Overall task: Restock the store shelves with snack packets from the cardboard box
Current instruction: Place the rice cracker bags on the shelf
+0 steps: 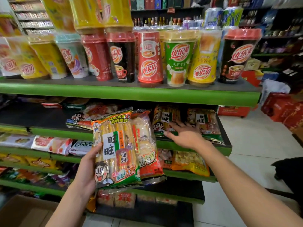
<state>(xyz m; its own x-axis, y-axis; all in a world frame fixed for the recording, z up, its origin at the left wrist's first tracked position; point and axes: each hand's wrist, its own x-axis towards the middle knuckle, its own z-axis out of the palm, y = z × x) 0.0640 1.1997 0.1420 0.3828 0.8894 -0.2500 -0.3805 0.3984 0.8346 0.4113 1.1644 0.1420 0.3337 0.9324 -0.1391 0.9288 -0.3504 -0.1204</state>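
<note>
Left hand (88, 167): gripped two snack packets (119, 149) by their left edge.
Right hand (183, 133): fingers spread flat on shelved packets (165, 120) at the shelf lip (193, 148).

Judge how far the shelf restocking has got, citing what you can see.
Done: rice cracker packets already lie on the second shelf. In hand: the left hand grips two more packets while the right hand touches the shelved ones. Left: shelving these; the cardboard box contents are unseen.

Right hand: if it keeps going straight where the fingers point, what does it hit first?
The right hand would most likely meet the rice cracker packets standing on the second shelf. Its fingertips look already at them; depth unclear.
</note>
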